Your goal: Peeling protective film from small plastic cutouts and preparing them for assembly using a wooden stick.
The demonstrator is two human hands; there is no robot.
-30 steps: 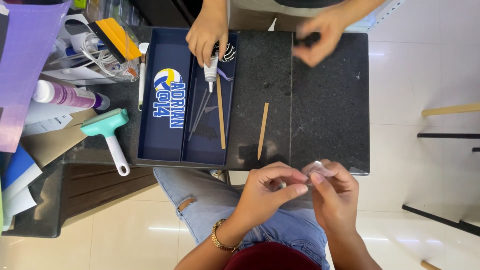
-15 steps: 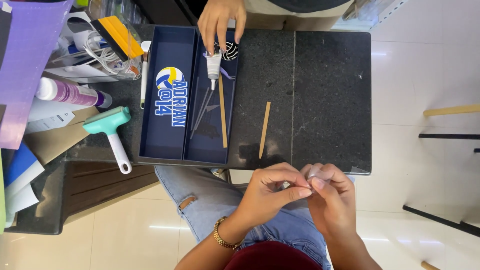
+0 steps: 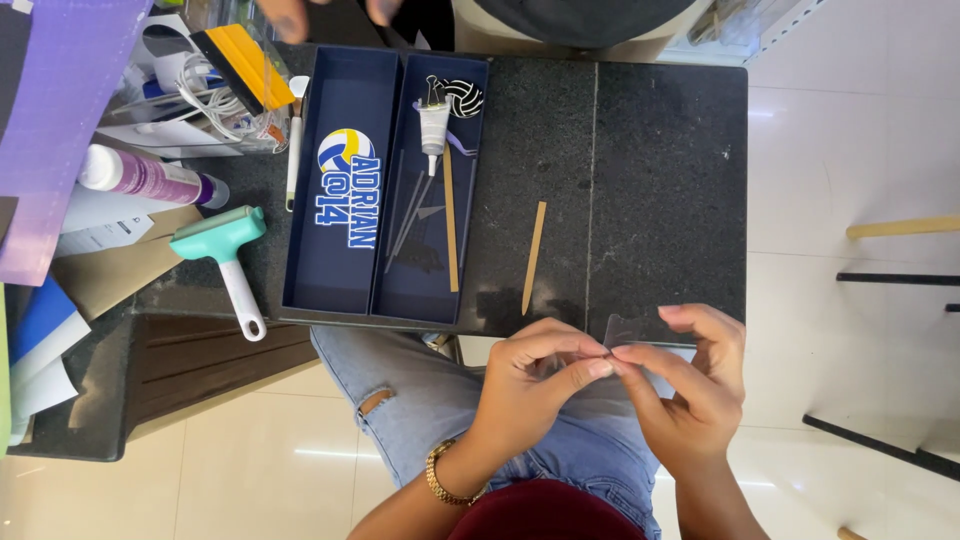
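Over the lap, at table's near edge:
Thing: small clear plastic film piece [image 3: 628, 330], between both hands, its upper part sticking up.
L hand [image 3: 535, 375]: fingertips pinched shut on film's left edge.
R hand [image 3: 690, 385]: pinching the right edge, other fingers curled.
Nearer: equal, tips touching.

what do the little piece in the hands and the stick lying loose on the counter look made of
The small piece pinched between left hand and right hand looks like thin clear plastic film: see-through, with a faint sheen. The stick looks like pale unfinished wood, matte and tan. The counter looks like polished dark stone.
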